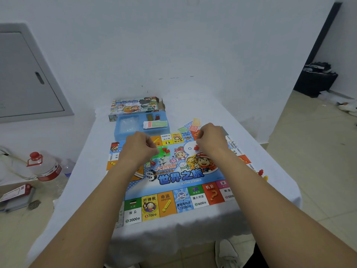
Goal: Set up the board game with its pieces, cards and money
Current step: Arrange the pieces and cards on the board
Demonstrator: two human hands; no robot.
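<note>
Fingers (152, 147) of the left hand (138, 147) are curling over the middle of the game board (173, 178), apparently pinching a small clear bag with green and red plastic pieces (164, 151) at its mouth, though how they are gripping it is hard to tell. Beside it, the right hand (210, 140) is hovering over the far right part of the board with its fingers bent inward, pinching a small red piece (196, 147) at the fingertips. One more red piece (153, 163) is lying on the board just below the left hand.

The board is lying flat and unfolded on the white-covered tabletop (251, 215). Beyond it, a blue plastic tray (119, 132) is sitting near the far edge, holding a stack of cards and paper money (155, 125) in one compartment. The printed game box (135, 106) is lying just behind the tray. A few loose coloured banknotes (191, 125) are fanning out on the tabletop near the right hand. By the board's right edge, a red pawn (260, 172) and a yellow pawn (265, 177) are resting close together.

On the floor to the left, a large water bottle (46, 171) with a red cap is standing upright.
</note>
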